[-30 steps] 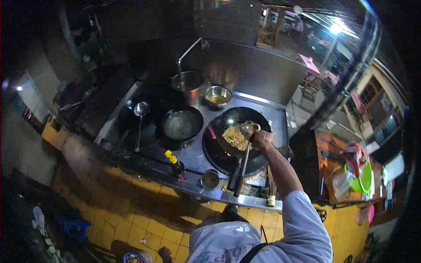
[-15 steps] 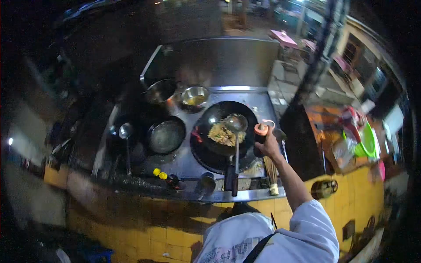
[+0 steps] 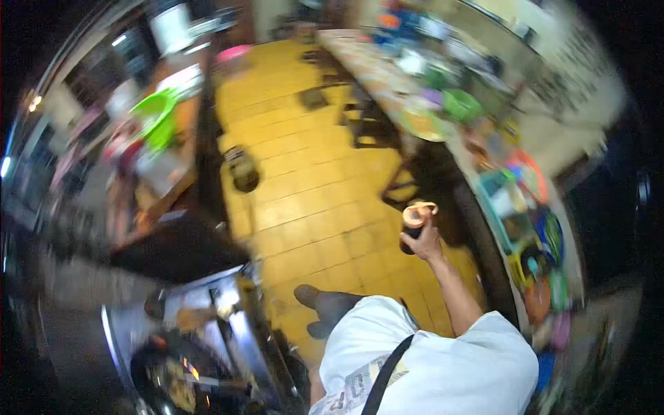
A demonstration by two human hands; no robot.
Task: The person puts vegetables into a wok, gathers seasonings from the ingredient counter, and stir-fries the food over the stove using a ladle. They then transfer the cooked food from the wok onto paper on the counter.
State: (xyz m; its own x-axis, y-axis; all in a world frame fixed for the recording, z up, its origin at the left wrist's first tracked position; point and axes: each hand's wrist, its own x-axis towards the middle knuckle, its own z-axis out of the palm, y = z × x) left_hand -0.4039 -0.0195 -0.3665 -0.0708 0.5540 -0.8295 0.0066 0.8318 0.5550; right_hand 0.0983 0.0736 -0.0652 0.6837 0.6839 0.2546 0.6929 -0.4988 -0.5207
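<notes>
A cook's right hand (image 3: 427, 243) grasps a dark container (image 3: 408, 244) topped by an orange lid (image 3: 413, 215), fingers wrapped around its side, over yellow floor tiles (image 3: 304, 207). The left hand is out of view — its grip cannot be told. Left of the right hand and nearer the body sits a wok (image 3: 143, 366) of food; to its right runs a crowded counter (image 3: 360, 59). This appears to be a carrying step — any onward move calls for a firm, level hold.

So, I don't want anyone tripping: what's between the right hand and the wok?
Between the right hand and the wok, the head view shows yellow tiled floor, a foot and part of the stove.
</notes>
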